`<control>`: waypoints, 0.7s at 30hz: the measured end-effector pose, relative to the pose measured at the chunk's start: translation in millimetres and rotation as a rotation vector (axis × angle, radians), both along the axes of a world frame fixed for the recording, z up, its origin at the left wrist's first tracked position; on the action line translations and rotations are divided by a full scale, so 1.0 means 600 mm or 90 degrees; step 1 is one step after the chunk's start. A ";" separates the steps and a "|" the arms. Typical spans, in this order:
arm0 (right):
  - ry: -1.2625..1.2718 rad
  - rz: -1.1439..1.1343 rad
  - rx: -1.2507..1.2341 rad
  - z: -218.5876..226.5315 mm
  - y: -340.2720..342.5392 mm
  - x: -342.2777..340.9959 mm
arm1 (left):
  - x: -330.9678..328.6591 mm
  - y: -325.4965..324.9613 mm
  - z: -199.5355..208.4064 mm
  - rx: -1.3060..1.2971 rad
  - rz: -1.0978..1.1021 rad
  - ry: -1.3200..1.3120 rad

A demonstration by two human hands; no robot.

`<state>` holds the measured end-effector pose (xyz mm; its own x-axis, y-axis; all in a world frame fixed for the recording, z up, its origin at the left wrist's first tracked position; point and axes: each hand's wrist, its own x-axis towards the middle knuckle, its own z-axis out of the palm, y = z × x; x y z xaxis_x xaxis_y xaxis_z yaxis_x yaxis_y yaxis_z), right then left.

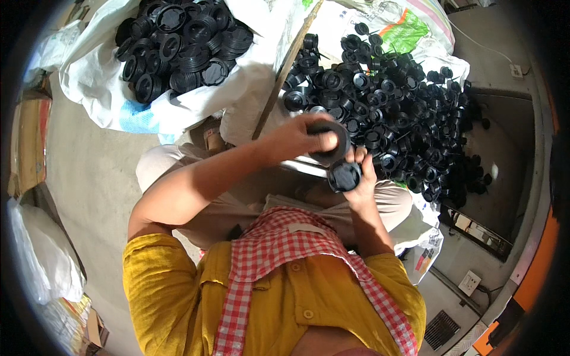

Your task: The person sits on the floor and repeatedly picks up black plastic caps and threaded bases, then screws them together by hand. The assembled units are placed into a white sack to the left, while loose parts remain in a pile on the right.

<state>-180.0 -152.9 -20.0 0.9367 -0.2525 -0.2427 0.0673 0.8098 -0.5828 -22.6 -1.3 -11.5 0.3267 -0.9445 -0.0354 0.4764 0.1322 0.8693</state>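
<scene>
My left hand (292,137) is closed around a round black plastic ring or cap (324,156), its thumb pressed on the near face; motion blurs this part. Just below and to the right, my right hand (363,188) grips a smaller black plastic cap (343,177) with a ridged face. The two parts are very close together, and I cannot tell whether they touch. Beyond my right hand spreads a big heap of small black plastic caps (380,98). Several wider black threaded caps (193,58) fill an open white sack (89,95) at the far left.
A wooden stick (284,74) lies slanting between the sack and the heap. White plastic bags (50,261) and a cardboard box (29,145) stand along the left. At the right are a dark recess (504,136) with stray caps near it, a wall socket (469,283) and an orange edge (534,267).
</scene>
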 end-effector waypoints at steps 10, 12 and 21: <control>0.122 -0.303 -0.496 -0.025 0.042 0.091 | -0.011 -0.010 -0.024 0.118 -0.013 -0.087; 0.167 -0.276 -0.574 -0.040 0.028 0.095 | -0.019 -0.007 0.005 0.171 0.078 -0.577; 0.293 -0.356 -0.985 -0.140 -0.007 0.148 | 0.007 0.013 0.060 0.330 0.249 -1.148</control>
